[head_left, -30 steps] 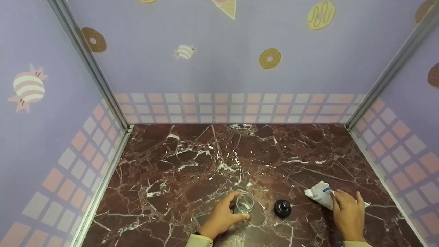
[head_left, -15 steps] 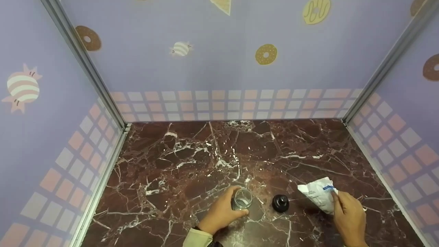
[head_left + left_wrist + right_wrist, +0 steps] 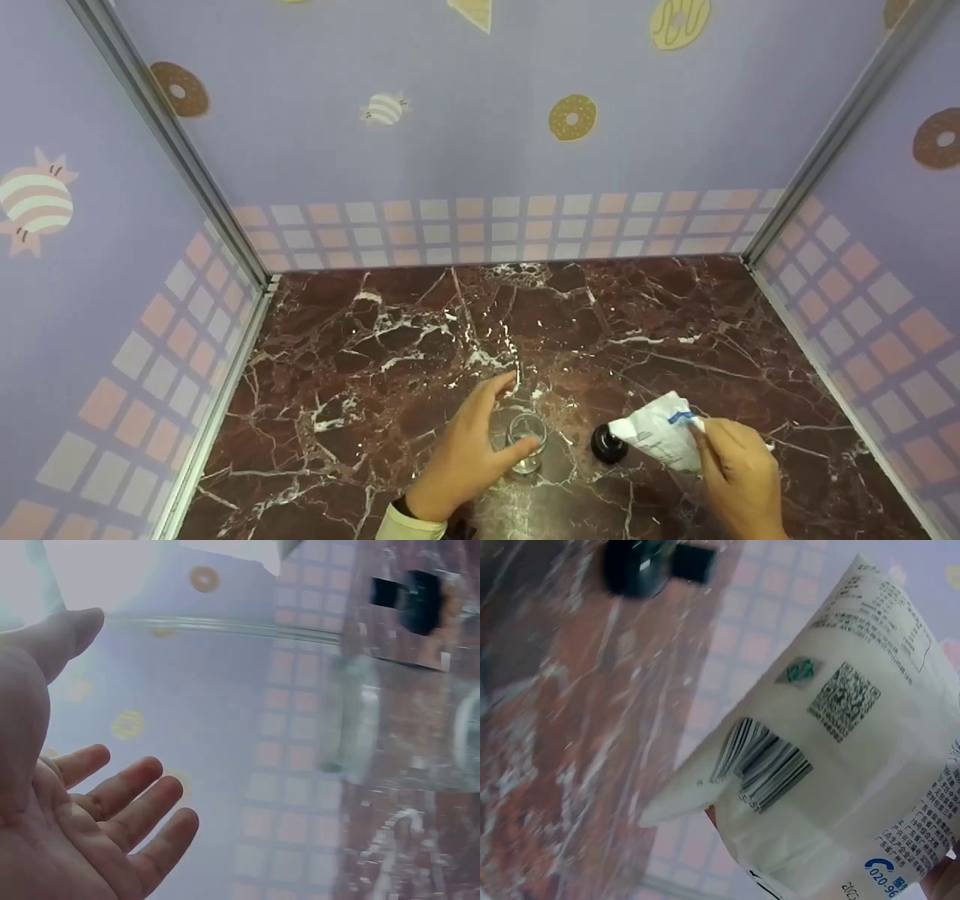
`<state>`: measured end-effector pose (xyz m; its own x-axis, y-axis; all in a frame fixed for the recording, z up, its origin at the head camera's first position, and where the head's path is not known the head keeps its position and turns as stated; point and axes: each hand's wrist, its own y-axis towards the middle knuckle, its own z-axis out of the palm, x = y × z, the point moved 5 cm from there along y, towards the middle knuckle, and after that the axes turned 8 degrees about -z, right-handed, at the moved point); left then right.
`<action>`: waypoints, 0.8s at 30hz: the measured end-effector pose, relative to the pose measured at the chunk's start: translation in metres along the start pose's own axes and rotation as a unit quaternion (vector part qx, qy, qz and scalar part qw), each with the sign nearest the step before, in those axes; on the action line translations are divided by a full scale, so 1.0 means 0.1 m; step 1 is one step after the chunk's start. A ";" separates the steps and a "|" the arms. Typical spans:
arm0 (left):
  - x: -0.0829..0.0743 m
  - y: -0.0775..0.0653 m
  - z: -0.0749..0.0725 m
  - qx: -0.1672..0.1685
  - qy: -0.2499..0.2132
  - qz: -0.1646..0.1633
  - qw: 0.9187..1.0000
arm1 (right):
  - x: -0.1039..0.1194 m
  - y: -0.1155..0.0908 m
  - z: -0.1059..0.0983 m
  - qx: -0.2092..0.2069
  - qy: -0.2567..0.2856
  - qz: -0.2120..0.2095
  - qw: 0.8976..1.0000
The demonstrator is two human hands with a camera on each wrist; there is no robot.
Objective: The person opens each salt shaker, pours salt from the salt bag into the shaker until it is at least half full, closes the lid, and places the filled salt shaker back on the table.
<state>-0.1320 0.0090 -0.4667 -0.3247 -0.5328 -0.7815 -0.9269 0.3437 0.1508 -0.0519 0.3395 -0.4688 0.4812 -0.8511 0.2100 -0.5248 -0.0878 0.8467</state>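
Observation:
In the head view, my left hand [image 3: 465, 454] is spread beside a small clear glass jar [image 3: 528, 424], its thumb overlapping the jar's near side. The left wrist view also has the jar [image 3: 352, 720], apart from the straightened fingers [image 3: 142, 814]. My right hand [image 3: 741, 472] pinches the end of a white plastic packet [image 3: 664, 433] with a blue mark, tilted toward the left. Printed text, a barcode and a QR code cover this packet [image 3: 817, 772] in the right wrist view. Its pointed corner overlaps a black knobbed lid [image 3: 606, 448] lying right of the jar.
The dark red marbled tabletop [image 3: 390, 420] has small white specks scattered beyond the jar. Lilac walls [image 3: 480, 150] with sweets and pink-white squares enclose it at the back and both sides. Metal rails [image 3: 225, 240] run along the corners.
My left hand has loosened from around the jar, its fingers now spread. My right hand has lifted the packet and brought it left, over toward the black lid.

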 end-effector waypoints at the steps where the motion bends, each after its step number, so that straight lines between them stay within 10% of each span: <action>1: -0.06 -0.01 -0.03 -0.005 0.003 0.012 1.000 | 0.05 0.02 0.02 0.002 0.008 -0.006 1.000; 12: -0.54 -0.10 -0.08 -0.022 0.038 0.161 0.986 | 0.55 0.35 0.26 0.047 0.035 -0.143 0.988; 24: -0.59 -0.13 -0.05 -0.041 0.058 0.182 0.981 | 0.79 0.48 0.40 0.094 0.038 -0.174 0.980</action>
<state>-0.1020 0.0319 -0.4195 -0.6514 -0.4721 -0.5940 -0.7563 0.4668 0.4584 -0.0671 0.2475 -0.4309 0.7004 -0.7130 -0.0330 -0.4366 -0.4645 0.7705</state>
